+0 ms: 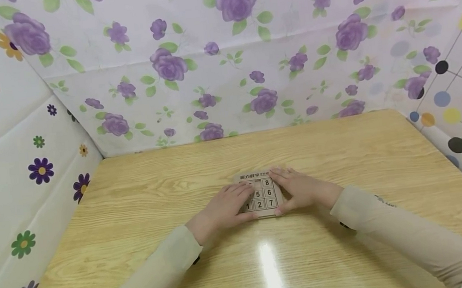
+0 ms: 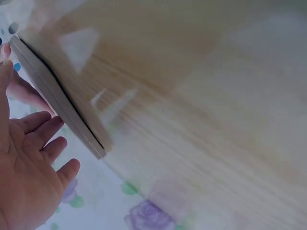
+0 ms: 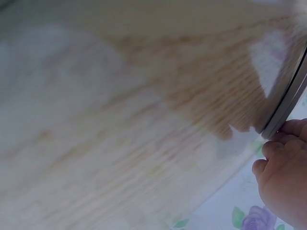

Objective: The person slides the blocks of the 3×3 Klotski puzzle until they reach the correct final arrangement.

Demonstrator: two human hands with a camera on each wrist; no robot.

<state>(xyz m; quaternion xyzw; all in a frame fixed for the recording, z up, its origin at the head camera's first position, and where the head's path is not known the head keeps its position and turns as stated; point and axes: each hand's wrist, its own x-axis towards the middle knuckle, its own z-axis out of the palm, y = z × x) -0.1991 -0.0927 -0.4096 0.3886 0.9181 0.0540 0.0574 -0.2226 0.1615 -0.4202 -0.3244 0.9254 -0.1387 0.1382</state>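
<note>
A flat sliding number puzzle (image 1: 269, 192) lies on the table, its printed heading along the far edge. Tiles 8, 5, 6, 1, 2 and 7 can be read; those on the left are partly hidden. My left hand (image 1: 226, 206) reaches over the puzzle's left side, fingertips on the tiles near a tile-free slot, thumb by the near edge. At the right side, my right hand (image 1: 302, 188) holds the frame between fingers at the far corner and thumb at the near one. Both wrist views catch the puzzle edge-on, beside the left palm (image 2: 31, 167) and the right fingers (image 3: 273, 151).
The wood-grain table (image 1: 155, 183) spreads around the puzzle, with a bright light reflection near its front. A purple-flowered cloth (image 1: 224, 70) stands behind it. Patterned sheets flank the table, daisies (image 1: 41, 170) on the left and coloured dots (image 1: 451, 116) on the right.
</note>
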